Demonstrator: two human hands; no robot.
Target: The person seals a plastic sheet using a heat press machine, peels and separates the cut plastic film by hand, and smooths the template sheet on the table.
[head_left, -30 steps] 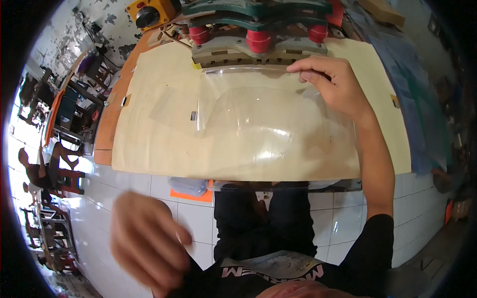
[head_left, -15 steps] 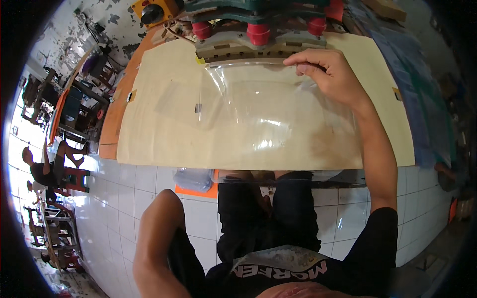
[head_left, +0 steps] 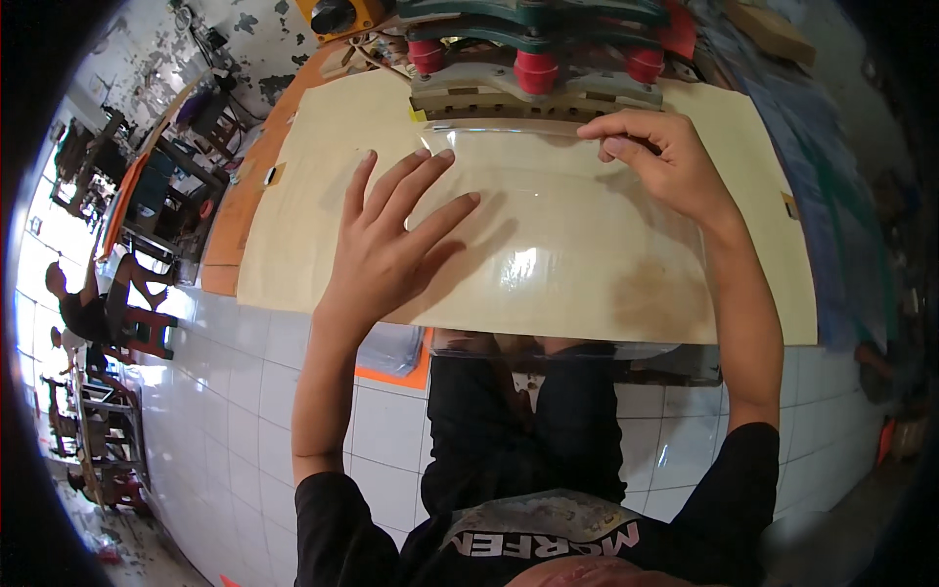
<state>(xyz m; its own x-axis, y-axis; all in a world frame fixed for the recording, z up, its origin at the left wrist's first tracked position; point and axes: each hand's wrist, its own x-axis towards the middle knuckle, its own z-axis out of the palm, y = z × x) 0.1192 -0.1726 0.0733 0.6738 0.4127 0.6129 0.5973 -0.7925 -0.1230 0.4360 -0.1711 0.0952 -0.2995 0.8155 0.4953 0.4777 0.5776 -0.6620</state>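
Together, two hands (head_left: 391,240) (head_left: 660,161) press one clear sheet (head_left: 558,235).

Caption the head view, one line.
Both hands, left and right, press a clear plastic sheet flat on a pale board.

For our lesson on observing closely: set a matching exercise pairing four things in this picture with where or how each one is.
Things:
1. left hand
2. right hand
3. clear sheet
4. red knobs

States:
A. on the machine at the board's far edge
B. lies over the pale board, overhanging its near edge
C. fingers spread, palm flat on the sheet
D. fingertips at the sheet's far edge

Pairs: 1-C, 2-D, 3-B, 4-A
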